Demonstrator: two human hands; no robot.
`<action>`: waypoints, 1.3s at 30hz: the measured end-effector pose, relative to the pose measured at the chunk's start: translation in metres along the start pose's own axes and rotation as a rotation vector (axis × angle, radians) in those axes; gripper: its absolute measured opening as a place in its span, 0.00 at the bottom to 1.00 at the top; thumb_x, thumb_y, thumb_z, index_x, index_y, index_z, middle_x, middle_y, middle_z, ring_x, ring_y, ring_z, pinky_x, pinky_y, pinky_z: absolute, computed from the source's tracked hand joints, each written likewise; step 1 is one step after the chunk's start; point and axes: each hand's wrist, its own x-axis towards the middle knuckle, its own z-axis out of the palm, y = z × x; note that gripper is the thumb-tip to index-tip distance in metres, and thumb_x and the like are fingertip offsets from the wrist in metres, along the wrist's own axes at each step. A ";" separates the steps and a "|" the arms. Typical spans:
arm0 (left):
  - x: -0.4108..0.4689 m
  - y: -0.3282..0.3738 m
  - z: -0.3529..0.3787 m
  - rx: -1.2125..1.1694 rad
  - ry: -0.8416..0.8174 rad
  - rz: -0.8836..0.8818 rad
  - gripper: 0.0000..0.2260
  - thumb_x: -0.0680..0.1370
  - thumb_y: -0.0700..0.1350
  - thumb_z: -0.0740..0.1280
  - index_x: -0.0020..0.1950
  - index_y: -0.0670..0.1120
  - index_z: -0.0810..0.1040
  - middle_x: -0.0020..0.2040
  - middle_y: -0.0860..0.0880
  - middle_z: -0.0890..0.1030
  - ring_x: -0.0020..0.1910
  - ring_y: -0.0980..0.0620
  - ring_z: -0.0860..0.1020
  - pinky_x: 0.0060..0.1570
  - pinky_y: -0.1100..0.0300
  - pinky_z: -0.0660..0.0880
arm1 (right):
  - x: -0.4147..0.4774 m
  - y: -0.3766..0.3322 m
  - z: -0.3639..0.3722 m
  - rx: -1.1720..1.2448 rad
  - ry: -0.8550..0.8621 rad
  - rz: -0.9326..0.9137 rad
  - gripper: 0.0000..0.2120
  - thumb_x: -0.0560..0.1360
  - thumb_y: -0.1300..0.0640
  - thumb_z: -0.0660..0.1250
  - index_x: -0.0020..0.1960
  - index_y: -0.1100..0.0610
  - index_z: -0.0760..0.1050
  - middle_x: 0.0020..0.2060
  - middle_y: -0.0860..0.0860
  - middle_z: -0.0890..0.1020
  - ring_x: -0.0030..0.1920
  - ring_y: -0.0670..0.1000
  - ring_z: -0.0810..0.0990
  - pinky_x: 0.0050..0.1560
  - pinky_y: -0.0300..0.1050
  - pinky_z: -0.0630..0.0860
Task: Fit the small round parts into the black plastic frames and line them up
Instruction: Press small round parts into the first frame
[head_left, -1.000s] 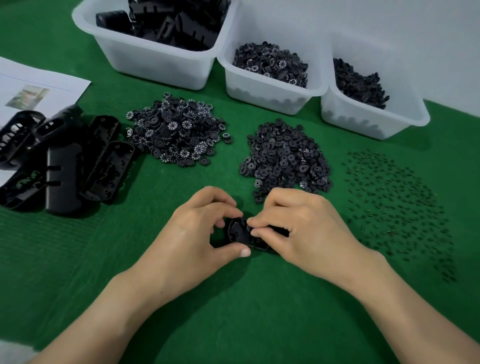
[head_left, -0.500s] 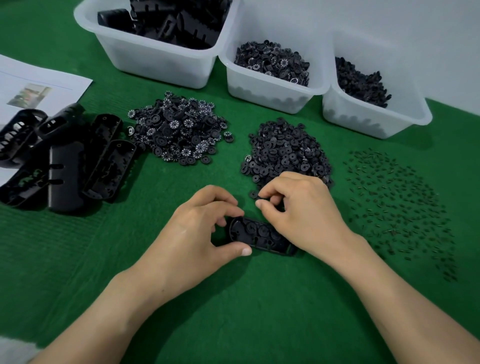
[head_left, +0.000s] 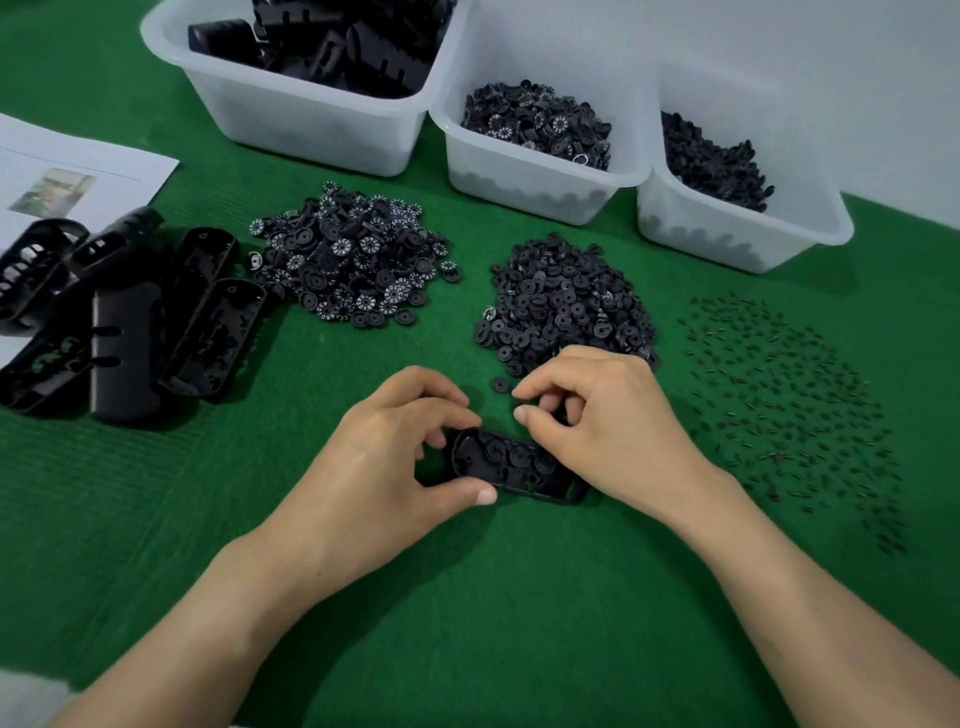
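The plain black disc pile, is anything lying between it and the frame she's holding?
Only one stray disc on the green mat. The right hand hovers over the gap between the pile and the frame, which the left hand steadies.

Left hand (head_left: 374, 467): palm down over the table's middle, fingers curled, thumb stretched forward along the near side; thumb tip and bent index finger pinch the left end of the black frame (head_left: 514, 465).
Left grip: closed on the frame.
Left forearm: bare, running in from the near left corner, wrist low to the table.
Right hand (head_left: 608, 421): palm down just right of the left hand, fingers bent inward, index and thumb tips close together above the frame's far edge.
Right grip: whether it holds a part cannot be told.
Right forearm: bare, entering from the near right corner.
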 end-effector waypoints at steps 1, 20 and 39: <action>0.000 0.000 0.000 0.000 0.001 0.000 0.19 0.64 0.52 0.75 0.52 0.49 0.79 0.51 0.61 0.72 0.45 0.64 0.70 0.43 0.75 0.67 | -0.001 0.000 -0.002 0.031 0.009 -0.015 0.02 0.69 0.60 0.72 0.41 0.55 0.82 0.33 0.45 0.77 0.31 0.41 0.71 0.36 0.37 0.69; 0.000 -0.001 0.000 0.001 0.002 0.017 0.23 0.63 0.58 0.69 0.53 0.49 0.80 0.51 0.60 0.72 0.45 0.61 0.71 0.43 0.73 0.68 | -0.026 0.003 -0.012 -0.134 -0.073 -0.351 0.06 0.70 0.58 0.72 0.47 0.54 0.83 0.36 0.50 0.78 0.33 0.47 0.74 0.32 0.41 0.72; 0.000 -0.001 0.000 -0.006 0.000 0.011 0.23 0.62 0.60 0.67 0.52 0.49 0.80 0.51 0.60 0.73 0.45 0.61 0.71 0.44 0.71 0.69 | -0.023 0.008 -0.025 -0.002 -0.122 -0.102 0.04 0.70 0.53 0.70 0.45 0.48 0.79 0.30 0.42 0.75 0.31 0.45 0.73 0.33 0.32 0.66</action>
